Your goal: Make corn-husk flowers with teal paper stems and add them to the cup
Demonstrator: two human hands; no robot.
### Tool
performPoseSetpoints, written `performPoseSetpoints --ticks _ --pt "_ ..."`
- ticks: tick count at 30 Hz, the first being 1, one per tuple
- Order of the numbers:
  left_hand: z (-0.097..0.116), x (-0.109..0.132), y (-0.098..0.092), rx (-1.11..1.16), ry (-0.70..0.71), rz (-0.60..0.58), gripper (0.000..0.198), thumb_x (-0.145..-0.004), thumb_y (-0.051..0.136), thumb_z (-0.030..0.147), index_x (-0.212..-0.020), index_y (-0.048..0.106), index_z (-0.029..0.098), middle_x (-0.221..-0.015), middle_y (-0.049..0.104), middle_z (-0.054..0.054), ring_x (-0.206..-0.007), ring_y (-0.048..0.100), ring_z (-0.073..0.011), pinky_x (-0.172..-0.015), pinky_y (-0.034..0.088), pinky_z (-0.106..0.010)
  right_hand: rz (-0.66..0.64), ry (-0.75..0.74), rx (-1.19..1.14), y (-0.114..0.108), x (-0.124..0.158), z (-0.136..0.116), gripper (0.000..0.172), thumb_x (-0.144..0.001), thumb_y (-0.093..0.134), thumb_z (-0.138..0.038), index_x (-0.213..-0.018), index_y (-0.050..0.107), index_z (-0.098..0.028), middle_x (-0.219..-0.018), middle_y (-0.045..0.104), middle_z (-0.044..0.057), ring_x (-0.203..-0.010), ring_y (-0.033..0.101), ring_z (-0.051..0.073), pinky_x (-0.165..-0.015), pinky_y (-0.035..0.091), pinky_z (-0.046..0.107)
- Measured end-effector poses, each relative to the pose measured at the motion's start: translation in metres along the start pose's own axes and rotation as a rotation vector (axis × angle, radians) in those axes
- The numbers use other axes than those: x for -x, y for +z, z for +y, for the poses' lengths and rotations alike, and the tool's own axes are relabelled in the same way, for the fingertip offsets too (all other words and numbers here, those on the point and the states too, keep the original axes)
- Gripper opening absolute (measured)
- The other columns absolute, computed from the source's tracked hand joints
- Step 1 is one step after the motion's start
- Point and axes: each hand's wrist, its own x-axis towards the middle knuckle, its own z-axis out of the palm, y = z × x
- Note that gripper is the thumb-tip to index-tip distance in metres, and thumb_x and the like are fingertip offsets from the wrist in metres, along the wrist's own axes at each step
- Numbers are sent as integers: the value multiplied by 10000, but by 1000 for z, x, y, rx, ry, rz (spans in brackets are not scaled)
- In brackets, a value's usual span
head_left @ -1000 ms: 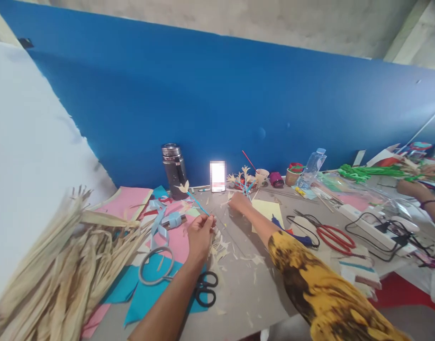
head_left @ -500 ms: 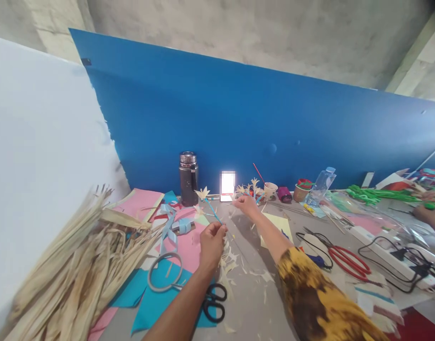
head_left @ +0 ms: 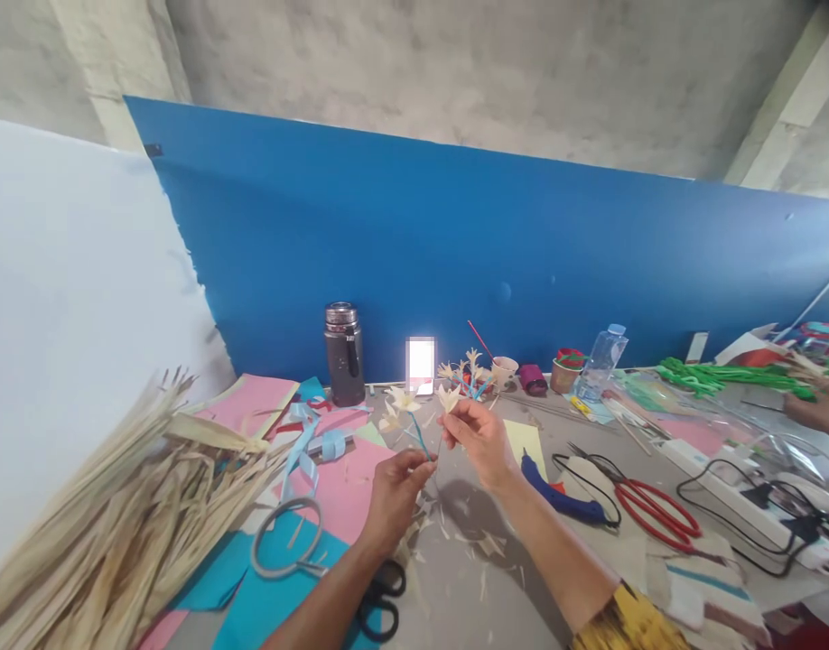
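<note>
Between the fingertips of my left hand (head_left: 397,492) is a blue-wrapped flower stem (head_left: 420,435), topped by pale cream flowers (head_left: 402,400). My right hand (head_left: 475,438) pinches a single cream flower (head_left: 448,398) just below its petals; a thin bare wire runs down from it toward my left fingertips. The two stems come close together there, and I cannot tell whether they touch. Behind my right hand stands a bunch of similar small flowers (head_left: 472,370) on blue stems. Black-handled scissors (head_left: 380,600) lie partly under my left forearm.
Dried husks (head_left: 109,506) fill the left side. A thermos (head_left: 345,357) and a bright phone (head_left: 421,366) stand by the blue panel. Rightward lie a blue glue gun (head_left: 563,501), red-handled scissors (head_left: 658,515) and a power strip (head_left: 732,496). Another person's hand (head_left: 817,406) is far right.
My right hand has drawn back toward my left hand and now brings a cream flower beside the held stem. The glue gun is uncovered. The camera view has shifted slightly.
</note>
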Motion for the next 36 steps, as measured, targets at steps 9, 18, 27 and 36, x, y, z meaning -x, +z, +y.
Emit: performPoseSetpoints --ticks 9,18,27,36 --pt "4 2 3 -45 -73 -4 127 -674 733 308 -673 735 182 -732 725 -34 -594 561 -140 -582 468 -252 -2 62 -123 4 6 4 307 -780 769 -454 -736 643 -177 -661 652 7 -548 572 114 -559 488 253" --pt "3 4 3 -27 -99 32 152 -670 742 324 -664 733 172 -619 668 -11 -549 537 -132 -558 447 -245 -92 159 50 0 8 16 177 -745 741 -341 -773 663 -184 -591 599 -35 -512 521 110 -506 430 234" --pt "4 3 2 -37 -123 95 168 -660 753 328 -600 736 172 -667 719 -43 -600 577 -152 -602 473 -263 -27 128 98 -7 11 20 172 -769 666 -353 -753 606 -193 -596 622 -16 -542 575 138 -558 477 260" --pt "12 4 3 9 -163 60 184 -658 764 343 -618 739 165 -644 711 -42 -588 591 -150 -594 491 -261 11 108 139 -6 15 17 149 -786 658 -340 -773 613 -198 -596 637 -15 -545 607 146 -575 507 270"
